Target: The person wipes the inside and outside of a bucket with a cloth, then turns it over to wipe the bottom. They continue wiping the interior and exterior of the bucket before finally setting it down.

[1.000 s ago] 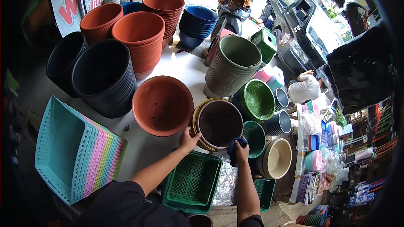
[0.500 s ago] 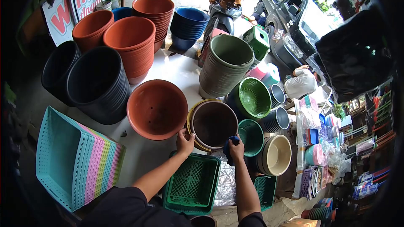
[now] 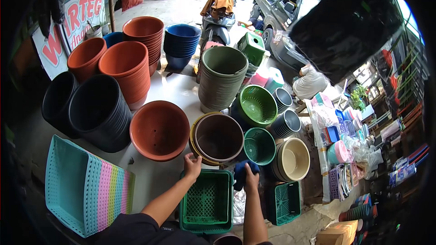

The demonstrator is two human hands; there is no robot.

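My left hand (image 3: pixel 192 167) is beside the lower left rim of a brown pot (image 3: pixel 219 137) with a yellow rim around it; its fingers are slightly apart and hold nothing. My right hand (image 3: pixel 251 177) grips a dark blue cloth (image 3: pixel 244 169), a little below the pot and a round green basket (image 3: pixel 259 146). Beneath my hands lies a rectangular green basket (image 3: pixel 206 199). An orange-brown pot (image 3: pixel 159 129) stands left of the brown one.
Stacked black pots (image 3: pixel 100 113), terracotta pots (image 3: pixel 125 70) and a green-grey stack (image 3: pixel 222 79) stand around. Pastel baskets (image 3: pixel 91 186) lean at lower left. A beige basin (image 3: pixel 294 159) is at right. A person in a light shirt (image 3: pixel 310 83) is farther back.
Both hands have drawn back from the brown pot's rim, the right one with the cloth. The camera view has shifted, so most objects appear farther left.
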